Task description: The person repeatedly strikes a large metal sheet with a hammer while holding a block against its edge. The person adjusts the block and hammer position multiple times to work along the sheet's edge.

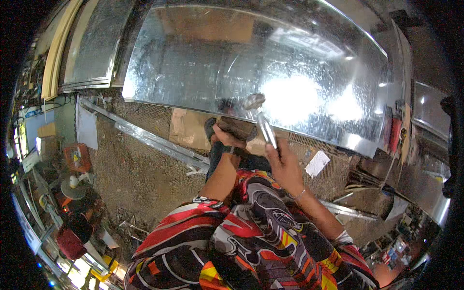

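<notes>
A large shiny sheet of metal (193,72) lies in front of me, its near edge just beyond my hands. My right hand (285,169) is closed round the handle of a hammer (266,129), whose blurred head is over the sheet near that edge. At the same edge my left hand (228,138) is closed on a dark brown block (238,127), which sits against or just under the sheet; its exact contact is hard to see. A dark shoe tip (210,128) shows beside my left hand.
Flat cardboard (186,129) lies on the gravelly ground below the sheet. A long metal strip (140,130) runs along the left, and a white paper (317,164) lies at the right. More metal sheets (94,48) stand at the far left. Another person (79,229) is at the lower left.
</notes>
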Demonstrator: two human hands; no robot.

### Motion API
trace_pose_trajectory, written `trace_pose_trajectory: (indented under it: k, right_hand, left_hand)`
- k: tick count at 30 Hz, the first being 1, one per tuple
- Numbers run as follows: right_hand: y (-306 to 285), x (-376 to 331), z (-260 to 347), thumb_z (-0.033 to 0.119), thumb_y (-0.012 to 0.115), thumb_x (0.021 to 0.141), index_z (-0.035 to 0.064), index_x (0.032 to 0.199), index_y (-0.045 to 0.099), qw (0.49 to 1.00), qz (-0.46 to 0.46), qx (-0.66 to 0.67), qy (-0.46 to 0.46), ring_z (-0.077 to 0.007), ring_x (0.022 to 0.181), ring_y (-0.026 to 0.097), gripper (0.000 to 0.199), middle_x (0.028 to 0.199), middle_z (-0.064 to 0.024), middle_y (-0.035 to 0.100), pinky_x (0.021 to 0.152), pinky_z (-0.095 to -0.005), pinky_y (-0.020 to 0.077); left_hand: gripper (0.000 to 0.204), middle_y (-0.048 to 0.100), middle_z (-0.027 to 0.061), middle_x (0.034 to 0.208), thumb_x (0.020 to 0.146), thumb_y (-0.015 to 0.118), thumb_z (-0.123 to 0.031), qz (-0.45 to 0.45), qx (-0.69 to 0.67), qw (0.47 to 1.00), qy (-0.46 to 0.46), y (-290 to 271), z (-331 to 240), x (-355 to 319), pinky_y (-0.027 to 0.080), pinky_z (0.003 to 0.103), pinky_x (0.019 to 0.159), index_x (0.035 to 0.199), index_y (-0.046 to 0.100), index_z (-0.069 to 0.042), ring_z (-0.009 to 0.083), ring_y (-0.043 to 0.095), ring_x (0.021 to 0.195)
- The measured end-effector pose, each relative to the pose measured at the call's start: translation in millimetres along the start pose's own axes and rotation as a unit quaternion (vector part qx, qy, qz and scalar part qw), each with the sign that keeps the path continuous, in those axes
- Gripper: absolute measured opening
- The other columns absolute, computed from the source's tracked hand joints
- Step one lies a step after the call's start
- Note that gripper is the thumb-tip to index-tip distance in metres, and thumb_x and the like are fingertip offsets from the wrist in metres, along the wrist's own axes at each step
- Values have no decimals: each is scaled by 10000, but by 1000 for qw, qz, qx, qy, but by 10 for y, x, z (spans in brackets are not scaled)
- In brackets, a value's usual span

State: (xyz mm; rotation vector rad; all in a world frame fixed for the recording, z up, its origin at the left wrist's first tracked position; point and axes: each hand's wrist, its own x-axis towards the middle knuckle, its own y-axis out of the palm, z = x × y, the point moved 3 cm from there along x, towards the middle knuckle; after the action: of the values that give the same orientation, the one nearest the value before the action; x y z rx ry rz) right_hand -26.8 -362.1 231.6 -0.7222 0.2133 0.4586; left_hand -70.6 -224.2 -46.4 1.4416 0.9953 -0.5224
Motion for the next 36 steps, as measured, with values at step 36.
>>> trace_pose_trajectory:
  k: [36]
  right_hand:
    - [242, 14, -201, 306, 517, 1090, -14, 1264, 490, 996, 0, -81, 28, -407, 601, 605, 366, 697, -222, 587, 544, -467, 448]
  left_hand:
    - [590, 642, 62, 1263, 938, 468, -619, 7, 1, 1000, 0, 364, -108, 21, 488, 536, 980, 1210, 665, -134, 310, 600, 1125]
